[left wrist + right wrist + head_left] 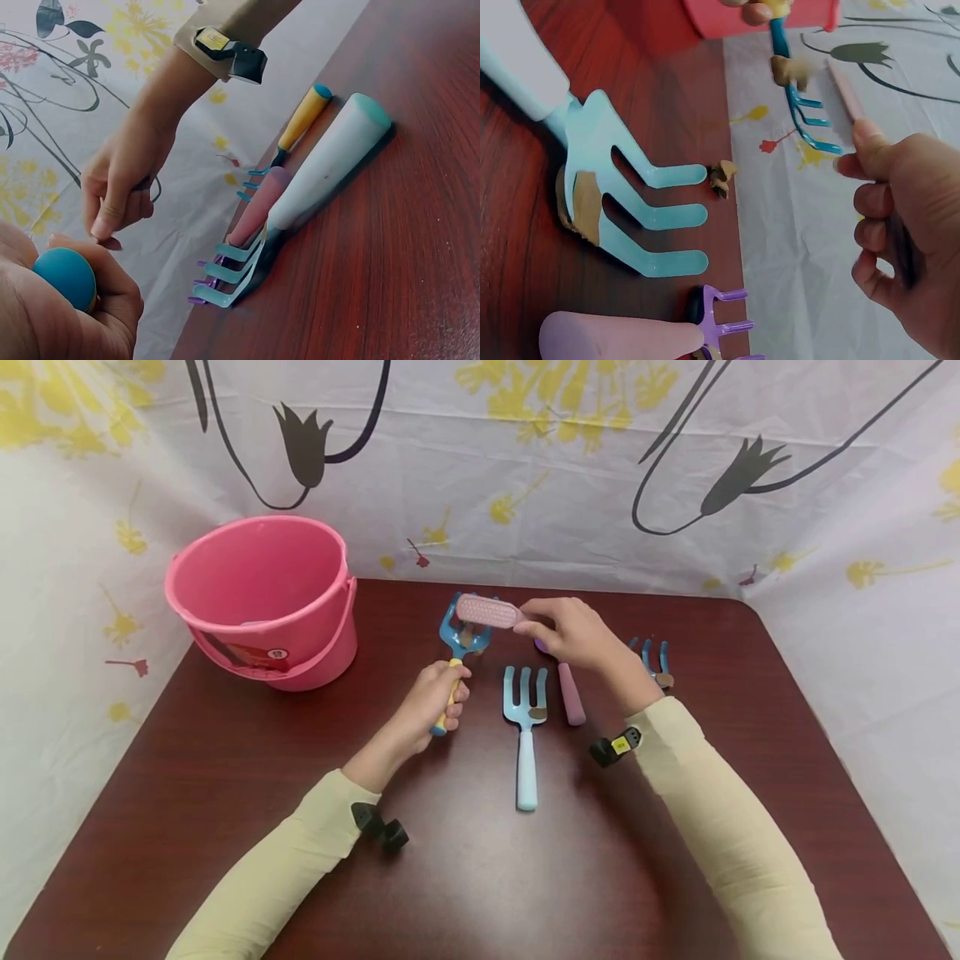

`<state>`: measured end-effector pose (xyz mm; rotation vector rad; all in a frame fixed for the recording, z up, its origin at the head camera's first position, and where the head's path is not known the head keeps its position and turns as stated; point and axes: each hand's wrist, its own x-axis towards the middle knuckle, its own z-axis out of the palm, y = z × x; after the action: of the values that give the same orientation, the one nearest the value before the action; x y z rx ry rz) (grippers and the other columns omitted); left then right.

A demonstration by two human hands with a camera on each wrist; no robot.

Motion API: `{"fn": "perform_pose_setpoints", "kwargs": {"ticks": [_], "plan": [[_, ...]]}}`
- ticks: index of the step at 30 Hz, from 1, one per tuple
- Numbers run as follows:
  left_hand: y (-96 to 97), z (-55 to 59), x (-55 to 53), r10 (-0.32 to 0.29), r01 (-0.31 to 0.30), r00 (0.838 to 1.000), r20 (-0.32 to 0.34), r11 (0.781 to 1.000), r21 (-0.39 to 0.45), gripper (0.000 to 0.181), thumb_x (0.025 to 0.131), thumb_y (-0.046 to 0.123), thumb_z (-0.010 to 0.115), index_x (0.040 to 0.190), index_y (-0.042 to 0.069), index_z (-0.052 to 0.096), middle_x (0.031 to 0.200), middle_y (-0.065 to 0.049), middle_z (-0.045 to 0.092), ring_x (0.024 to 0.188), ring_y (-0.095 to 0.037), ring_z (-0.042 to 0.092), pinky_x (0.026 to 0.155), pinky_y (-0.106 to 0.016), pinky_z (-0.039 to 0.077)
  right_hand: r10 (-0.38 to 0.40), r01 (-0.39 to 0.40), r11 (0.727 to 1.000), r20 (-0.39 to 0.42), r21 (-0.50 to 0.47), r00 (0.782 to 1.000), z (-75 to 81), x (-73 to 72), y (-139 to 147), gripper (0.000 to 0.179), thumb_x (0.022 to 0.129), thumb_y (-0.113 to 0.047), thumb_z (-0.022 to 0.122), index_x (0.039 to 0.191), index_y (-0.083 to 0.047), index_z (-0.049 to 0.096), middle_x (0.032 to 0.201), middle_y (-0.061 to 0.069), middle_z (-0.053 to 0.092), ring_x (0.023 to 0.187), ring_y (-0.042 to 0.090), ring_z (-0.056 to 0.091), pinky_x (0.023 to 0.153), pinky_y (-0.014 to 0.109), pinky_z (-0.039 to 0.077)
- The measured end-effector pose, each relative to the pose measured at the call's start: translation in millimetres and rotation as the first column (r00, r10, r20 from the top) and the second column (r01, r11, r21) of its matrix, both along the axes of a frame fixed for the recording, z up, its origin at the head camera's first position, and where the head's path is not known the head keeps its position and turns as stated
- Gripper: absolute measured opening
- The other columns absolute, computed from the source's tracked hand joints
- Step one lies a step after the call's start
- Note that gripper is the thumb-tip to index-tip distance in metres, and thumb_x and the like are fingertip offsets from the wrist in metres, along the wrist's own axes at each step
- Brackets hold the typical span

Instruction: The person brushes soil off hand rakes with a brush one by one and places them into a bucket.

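My left hand [433,703] grips the yellow handle of a blue hand fork [478,642], its tines pointing away over the far table edge. A brown lump [786,70], like clay or mud, clings to the fork. My right hand [570,631] holds a pink brush [486,612] by one end, its textured head above the tines. From the head view I cannot tell whether they touch; in the right wrist view the brush is partly hidden by the fingers. In the left wrist view only the handle's blue end [64,277] shows in the left hand.
A light blue hand fork [527,768] with a brown patch lies mid-table. Beside it is a pink-handled purple fork [572,695]. Another blue fork [663,656] is partly behind the right arm. Brown crumbs [721,178] lie near the far edge. A pink bucket [300,635] stands left.
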<state>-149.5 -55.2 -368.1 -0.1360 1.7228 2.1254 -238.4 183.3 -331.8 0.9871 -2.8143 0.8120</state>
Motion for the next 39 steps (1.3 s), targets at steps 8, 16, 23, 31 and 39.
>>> {"fn": "perform_pose_setpoints", "kwargs": {"ticks": [8,16,23,31,39], "plan": [[0.9,1.3,1.0,0.010,-0.010,1.000,0.015,0.999,0.031,0.015,0.104,0.013,0.045,0.115,0.003,0.045,0.072,-0.002,0.039,0.045,-0.006,0.032,0.038,-0.015,0.028,0.072,-0.068,0.997,0.107,-0.048,0.992,0.8,5.9,-0.1,0.021,0.102,-0.025,0.066,0.113,-0.008,0.072,0.078,0.003,0.062,0.063,0.020,0.050,0.060,0.037,0.041],[1.2,-1.6,0.5,0.021,-0.023,0.999,0.045,0.999,0.045,0.015,0.105,0.014,0.044,0.115,0.003,0.044,0.073,-0.002,0.039,0.047,-0.006,0.032,0.039,-0.015,0.029,0.008,-0.011,0.999,0.075,0.041,0.997,-5.3,8.8,-6.8,0.024,0.102,-0.028,0.064,0.113,-0.008,0.071,0.080,0.003,0.063,0.063,0.018,0.051,0.059,0.037,0.042],[-0.5,-0.7,1.7,0.036,-0.039,0.998,0.049,0.998,0.054,0.016,0.106,0.015,0.045,0.116,0.003,0.044,0.074,-0.002,0.040,0.047,-0.007,0.033,0.040,-0.015,0.030,-0.133,0.133,0.990,0.005,0.053,0.991,-5.8,11.5,-4.8,0.025,0.102,-0.033,0.063,0.110,-0.011,0.071,0.071,0.000,0.059,0.060,0.018,0.050,0.057,0.038,0.041],[-1.7,0.7,0.3,0.046,-0.050,0.997,0.060,0.996,0.075,0.015,0.107,0.015,0.044,0.117,0.003,0.043,0.074,-0.002,0.040,0.047,-0.006,0.034,0.040,-0.015,0.030,-0.160,0.162,0.983,0.040,-0.085,0.986,-5.8,12.2,0.9,0.031,0.105,-0.034,0.059,0.111,-0.006,0.069,0.081,0.006,0.061,0.068,0.022,0.049,0.062,0.039,0.039],[-2.2,-1.8,-4.3,0.080,-0.092,0.993,0.087,0.986,0.142,0.012,0.105,0.014,0.045,0.114,0.005,0.044,0.072,0.000,0.040,0.048,-0.006,0.033,0.040,-0.015,0.029,-0.123,0.173,0.963,0.236,-0.204,0.964,-14.4,25.8,1.1,0.030,0.110,-0.025,0.047,0.105,0.002,0.059,0.076,0.010,0.049,0.064,0.024,0.045,0.057,0.035,0.037]]}}
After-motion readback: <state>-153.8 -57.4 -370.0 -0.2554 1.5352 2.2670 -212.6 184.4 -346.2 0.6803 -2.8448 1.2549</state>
